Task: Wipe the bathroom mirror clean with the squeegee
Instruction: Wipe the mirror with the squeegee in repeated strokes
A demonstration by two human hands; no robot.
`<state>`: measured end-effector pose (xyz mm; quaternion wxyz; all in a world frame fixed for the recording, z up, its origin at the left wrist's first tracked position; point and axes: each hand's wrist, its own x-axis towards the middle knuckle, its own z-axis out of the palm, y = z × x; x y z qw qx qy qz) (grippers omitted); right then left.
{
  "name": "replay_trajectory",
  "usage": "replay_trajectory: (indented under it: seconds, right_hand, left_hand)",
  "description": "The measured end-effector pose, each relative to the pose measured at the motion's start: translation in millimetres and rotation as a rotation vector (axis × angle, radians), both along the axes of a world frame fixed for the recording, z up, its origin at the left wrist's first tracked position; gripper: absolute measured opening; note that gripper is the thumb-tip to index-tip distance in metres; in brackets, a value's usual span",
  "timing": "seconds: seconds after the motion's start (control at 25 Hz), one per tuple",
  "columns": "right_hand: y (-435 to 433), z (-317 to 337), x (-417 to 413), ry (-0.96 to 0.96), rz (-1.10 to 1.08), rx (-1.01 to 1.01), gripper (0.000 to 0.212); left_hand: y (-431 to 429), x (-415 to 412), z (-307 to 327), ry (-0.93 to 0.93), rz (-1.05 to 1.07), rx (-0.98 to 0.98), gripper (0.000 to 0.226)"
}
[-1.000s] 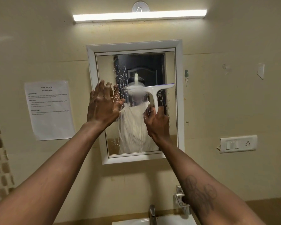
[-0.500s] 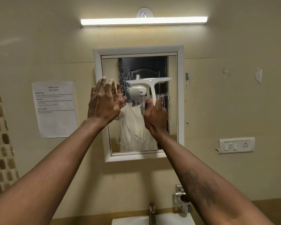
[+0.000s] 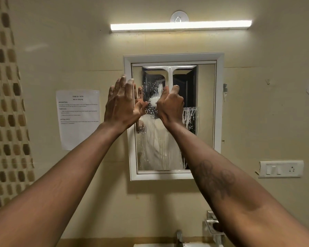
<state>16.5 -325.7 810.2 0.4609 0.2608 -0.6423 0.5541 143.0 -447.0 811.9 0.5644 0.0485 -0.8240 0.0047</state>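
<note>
A white-framed mirror (image 3: 206,122) hangs on the beige wall, its glass streaked with white foam and drops in the middle and lower part. My right hand (image 3: 169,107) grips the handle of a white squeegee (image 3: 169,75), whose blade lies level against the top edge of the glass. My left hand (image 3: 122,102) is open, fingers spread, flat against the mirror's left frame edge.
A tube light (image 3: 180,25) glows above the mirror. A printed paper sheet (image 3: 78,118) is stuck to the wall on the left, a switch plate (image 3: 281,169) on the right. Below are a tap (image 3: 179,237), a sink rim (image 3: 153,245) and a metal holder (image 3: 213,225).
My right hand has lifted the squeegee from mid-mirror up to the top edge and levelled the blade. My left hand stays on the left frame. The view has tilted upward.
</note>
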Motion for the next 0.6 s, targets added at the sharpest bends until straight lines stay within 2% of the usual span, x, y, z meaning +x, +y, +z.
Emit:
replay_trajectory:
  seconds: [0.6]
  right_hand:
    - [-30.0, 6.8, 1.6, -0.014, -0.043, 0.020, 0.034]
  left_hand:
    - [-20.2, -7.4, 3.5, -0.007, -0.010, 0.005, 0.077]
